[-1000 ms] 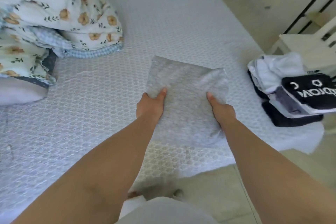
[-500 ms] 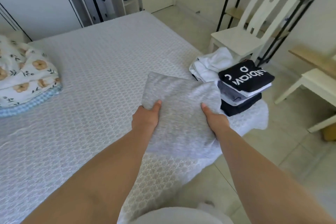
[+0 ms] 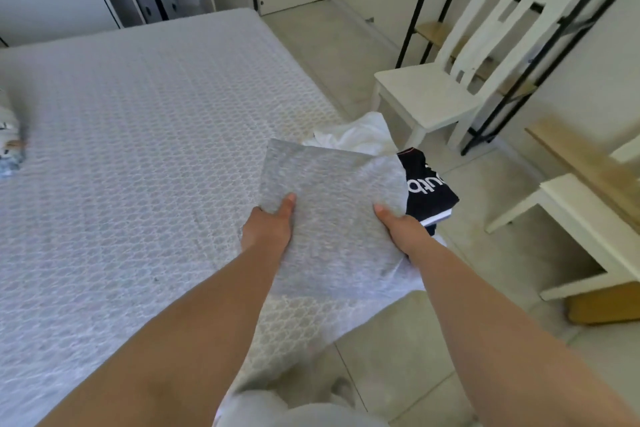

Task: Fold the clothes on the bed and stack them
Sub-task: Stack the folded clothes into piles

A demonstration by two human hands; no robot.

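head view: a folded grey garment (image 3: 332,215) is gripped at its near edge by the left hand (image 3: 268,227) and right hand (image 3: 403,229) (thumbs on top), over the stack of folded clothes (image 3: 427,189) at the corner of the bed (image 3: 138,149). a white chair (image 3: 450,90) is seen on the tiled floor (image 3: 346,48).

The bed (image 3: 131,135) lies bare across its whole left and middle — open passage there. At its right corner the stack of folded clothes (image 3: 427,189) takes the room, half covered by the folded grey garment (image 3: 332,218) both hands hold. Beyond, a white chair (image 3: 450,90) and black rack (image 3: 419,7) crowd the floor.
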